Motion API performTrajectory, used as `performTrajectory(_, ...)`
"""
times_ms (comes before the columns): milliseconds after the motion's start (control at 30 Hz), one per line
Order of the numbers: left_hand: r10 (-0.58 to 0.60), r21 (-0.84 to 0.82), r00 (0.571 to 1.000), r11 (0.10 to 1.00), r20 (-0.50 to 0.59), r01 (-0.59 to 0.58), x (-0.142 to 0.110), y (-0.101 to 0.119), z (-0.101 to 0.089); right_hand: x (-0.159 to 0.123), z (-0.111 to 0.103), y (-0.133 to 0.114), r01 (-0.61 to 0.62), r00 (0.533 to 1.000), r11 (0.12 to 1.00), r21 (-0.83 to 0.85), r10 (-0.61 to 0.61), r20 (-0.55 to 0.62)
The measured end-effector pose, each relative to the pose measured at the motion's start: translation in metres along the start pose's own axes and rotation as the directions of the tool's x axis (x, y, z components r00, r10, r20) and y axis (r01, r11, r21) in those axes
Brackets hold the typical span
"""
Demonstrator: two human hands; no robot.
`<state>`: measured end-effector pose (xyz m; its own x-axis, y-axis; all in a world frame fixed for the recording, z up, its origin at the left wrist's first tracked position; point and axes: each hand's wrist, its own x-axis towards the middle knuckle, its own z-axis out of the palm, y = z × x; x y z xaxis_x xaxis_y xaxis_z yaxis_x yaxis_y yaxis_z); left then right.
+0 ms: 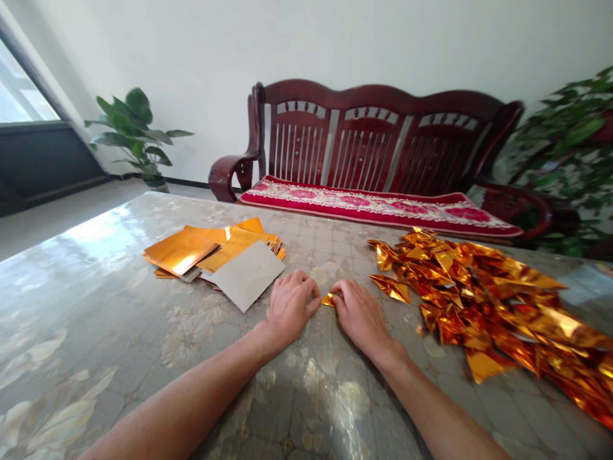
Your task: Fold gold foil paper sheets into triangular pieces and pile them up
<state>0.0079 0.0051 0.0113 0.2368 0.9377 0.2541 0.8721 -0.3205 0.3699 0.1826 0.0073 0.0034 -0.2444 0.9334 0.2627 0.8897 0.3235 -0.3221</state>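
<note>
A small piece of folded gold foil paper (328, 299) shows between my two hands, just above the patterned tabletop. My left hand (293, 305) is closed, thumb and fingertips together at the paper's left end. From the other side my right hand (360, 314) pinches the same piece, and its curled fingers hide part of it. Left of my hands lies a loose stack of flat gold foil sheets (184, 248), with one sheet's pale grey back (249, 275) facing up. On the right spreads a heap of folded gold foil pieces (460, 281).
The table (191, 370) has a glossy floral cover. One folded foil piece (391, 287) lies at the heap's near left edge. Behind the table stands a dark wooden bench (364, 137) with a red floral seat cover (373, 203). Potted plants (136, 128) flank it.
</note>
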Motion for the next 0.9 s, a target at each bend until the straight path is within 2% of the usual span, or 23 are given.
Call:
performTrajectory(167, 0.163, 0.015, 0.987, 0.986, -0.01, -0.163, -0.002, -0.001, 0.003, -0.001, -0.006, 0.004, -0.076, 0.997, 0.997, -0.022, 0.076, -0.003)
performTrajectory(333, 0.365, 0.086, 0.928, 0.925, 0.071, -0.37, 0.0, -0.002, 0.006, -0.002, -0.005, 0.005, -0.048, 0.999, 0.999, -0.021, 0.048, -0.01)
performTrajectory(467, 0.4, 0.125, 0.907, 0.901, 0.13, -0.415, -0.003, 0.003, 0.005, -0.002, -0.004, 0.006, -0.071, 0.997, 0.997, 0.009, 0.071, -0.032)
performTrajectory(667, 0.469, 0.213, 0.873, 0.847, 0.13, -0.487, -0.016, 0.018, -0.003, -0.006, -0.003, 0.012, -0.108, 0.991, 0.989, 0.103, 0.115, -0.072)
performTrajectory(767, 0.54, 0.246, 0.834, 0.798, 0.114, -0.55, -0.016, 0.02, -0.003, -0.006, -0.002, 0.016, -0.131, 0.985, 0.978, 0.162, 0.147, -0.09)
performTrajectory(900, 0.602, 0.222, 0.786, 0.754, 0.14, -0.618, -0.011, 0.012, 0.005, -0.003, -0.002, 0.023, -0.187, 0.966, 0.957, 0.221, 0.22, -0.136)
